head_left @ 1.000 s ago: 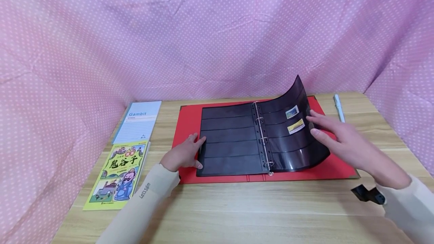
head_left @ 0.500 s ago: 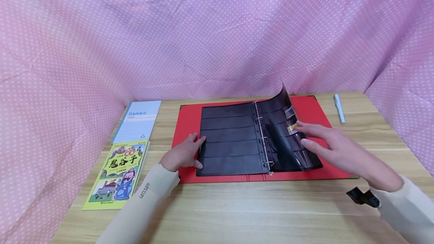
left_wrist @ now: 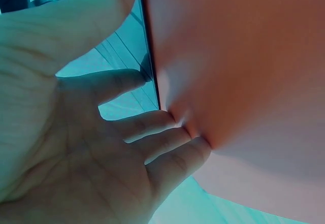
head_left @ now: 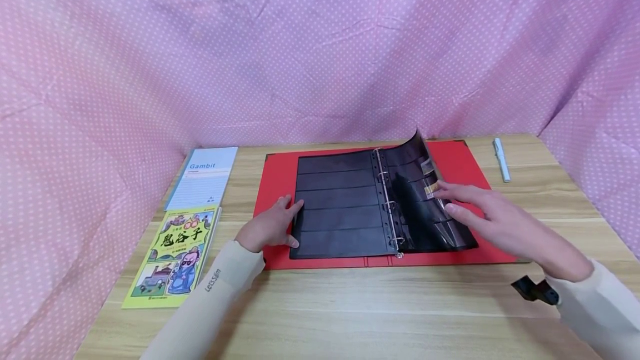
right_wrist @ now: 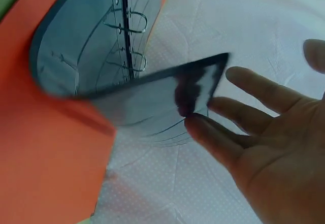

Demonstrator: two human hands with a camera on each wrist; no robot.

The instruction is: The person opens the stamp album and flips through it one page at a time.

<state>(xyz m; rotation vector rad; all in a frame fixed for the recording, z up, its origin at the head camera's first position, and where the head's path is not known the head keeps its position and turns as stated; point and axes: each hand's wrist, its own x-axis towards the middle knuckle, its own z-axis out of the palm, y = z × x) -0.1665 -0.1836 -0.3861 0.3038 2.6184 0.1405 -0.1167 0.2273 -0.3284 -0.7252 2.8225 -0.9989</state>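
Observation:
A red ring binder (head_left: 280, 182) lies spread on the table. Its left black pocket page (head_left: 335, 199) lies flat, while the right black pocket page (head_left: 415, 204) curves upward, its free edge lifted. Two small stamps, one bluish (head_left: 427, 166) and one yellow (head_left: 431, 189), show in that page's pockets. My left hand (head_left: 270, 226) rests at the left page's outer edge, fingers spread over the red cover. My right hand (head_left: 490, 213) touches the raised page; in the right wrist view the extended fingers (right_wrist: 213, 135) meet its glossy side, the thumb apart from it.
Left of the binder are a pale blue notebook (head_left: 205, 179) and a yellow comic book (head_left: 172, 260). A light blue pen (head_left: 501, 161) lies at the back right of the wooden table (head_left: 375, 310). Behind the table hangs a pink dotted cloth (head_left: 320, 71).
My right hand has moved left, and the raised page bends further toward the rings. Over the last half second both hands stay almost still. The left hand keeps its place.

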